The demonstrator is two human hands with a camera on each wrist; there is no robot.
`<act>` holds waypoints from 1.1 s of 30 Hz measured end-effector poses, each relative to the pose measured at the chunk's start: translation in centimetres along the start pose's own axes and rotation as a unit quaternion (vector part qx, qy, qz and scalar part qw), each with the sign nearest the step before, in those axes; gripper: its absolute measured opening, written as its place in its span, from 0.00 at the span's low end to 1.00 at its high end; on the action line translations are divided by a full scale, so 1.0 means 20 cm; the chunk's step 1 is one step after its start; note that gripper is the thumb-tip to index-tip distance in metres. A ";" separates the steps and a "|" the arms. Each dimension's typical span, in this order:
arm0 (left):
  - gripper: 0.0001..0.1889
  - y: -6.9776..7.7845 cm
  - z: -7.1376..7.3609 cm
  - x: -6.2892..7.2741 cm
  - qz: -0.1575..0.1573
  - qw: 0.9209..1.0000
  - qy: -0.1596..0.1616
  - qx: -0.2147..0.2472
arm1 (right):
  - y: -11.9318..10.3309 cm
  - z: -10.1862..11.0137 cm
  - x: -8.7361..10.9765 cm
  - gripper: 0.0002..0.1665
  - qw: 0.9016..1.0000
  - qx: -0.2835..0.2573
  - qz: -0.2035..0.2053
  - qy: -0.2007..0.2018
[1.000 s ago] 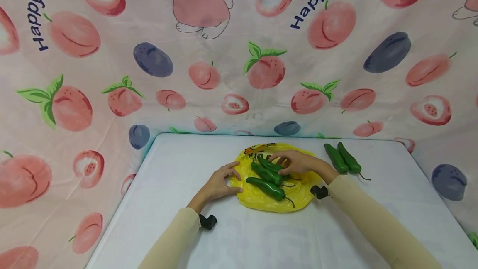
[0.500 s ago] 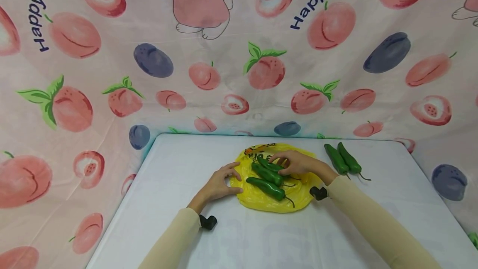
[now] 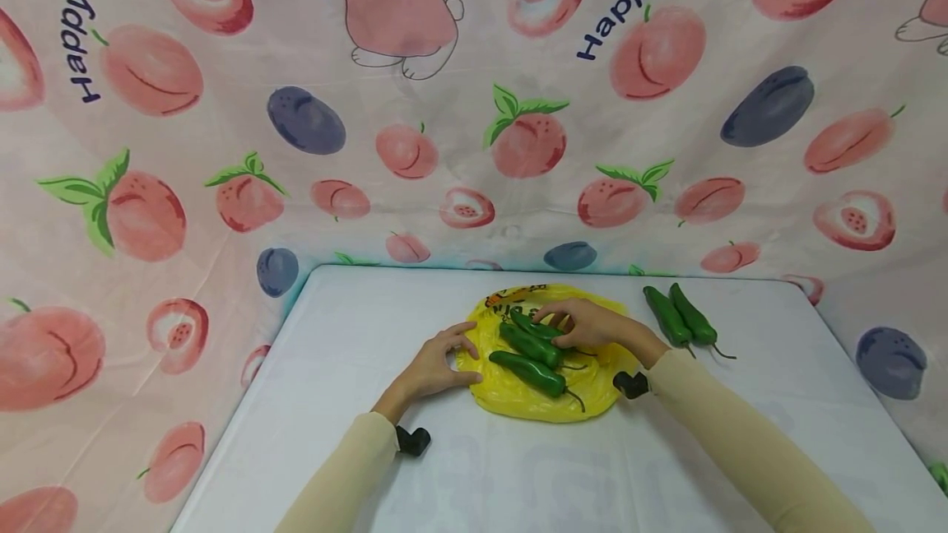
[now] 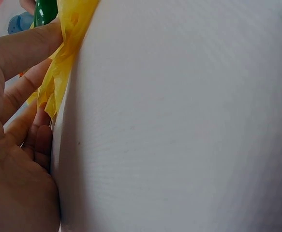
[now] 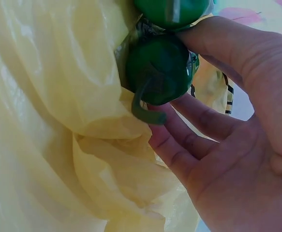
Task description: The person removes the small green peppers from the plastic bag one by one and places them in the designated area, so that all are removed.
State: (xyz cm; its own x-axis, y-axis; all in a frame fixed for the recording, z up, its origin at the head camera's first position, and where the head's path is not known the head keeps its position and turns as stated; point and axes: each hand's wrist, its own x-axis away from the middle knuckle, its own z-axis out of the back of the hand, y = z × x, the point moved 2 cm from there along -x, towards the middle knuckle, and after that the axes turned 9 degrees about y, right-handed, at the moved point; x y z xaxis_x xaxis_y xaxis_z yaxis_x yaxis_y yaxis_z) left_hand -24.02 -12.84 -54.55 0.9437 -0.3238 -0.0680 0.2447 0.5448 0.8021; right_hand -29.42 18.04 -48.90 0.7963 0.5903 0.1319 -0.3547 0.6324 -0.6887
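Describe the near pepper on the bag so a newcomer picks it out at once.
On the white table, find the yellow bag under three green peppers. The near pepper is the one closest to the person. Unlike the rear pepper, which the right hand grips, it lies untouched, with yellow showing between it and the middle pepper.

In front of me is a white worktop (image 3: 548, 475), its far edge straight and its far corners rounded. Around the middle, reaching almost to that far edge, I have a yellow plastic bag (image 3: 533, 405) lying spread and wrinkled, with dark and orange print on its far part. Further to my right, close together on the bare white, lie a left green pepper (image 3: 666, 317) and a right green pepper (image 3: 694, 317), tips toward the far edge, stems pointing back toward me.
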 end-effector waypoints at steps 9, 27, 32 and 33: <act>0.14 0.00 0.00 0.00 -0.005 1.000 0.000 -0.003 | -0.01 0.03 0.01 0.26 1.000 0.009 -0.026 0.010; 0.14 0.00 0.00 0.01 0.002 1.000 0.004 0.000 | -0.02 0.10 0.04 0.27 0.999 0.018 0.002 0.034; 0.14 0.00 0.00 0.01 0.007 1.000 0.005 0.000 | -0.05 0.13 0.06 0.28 0.999 0.012 0.020 0.043; 0.14 0.00 0.00 0.01 0.008 1.000 0.005 0.001 | -0.05 0.14 0.06 0.28 0.999 0.010 0.024 0.046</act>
State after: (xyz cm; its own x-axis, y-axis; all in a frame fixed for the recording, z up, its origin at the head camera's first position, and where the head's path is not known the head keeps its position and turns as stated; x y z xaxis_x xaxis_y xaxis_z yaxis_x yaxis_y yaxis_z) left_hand -23.90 -12.92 -54.65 0.9495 -0.3078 -0.0613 0.2298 0.5486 0.8039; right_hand -29.43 19.51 -46.13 0.8194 0.5723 0.0323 -0.4027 0.6148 -0.6782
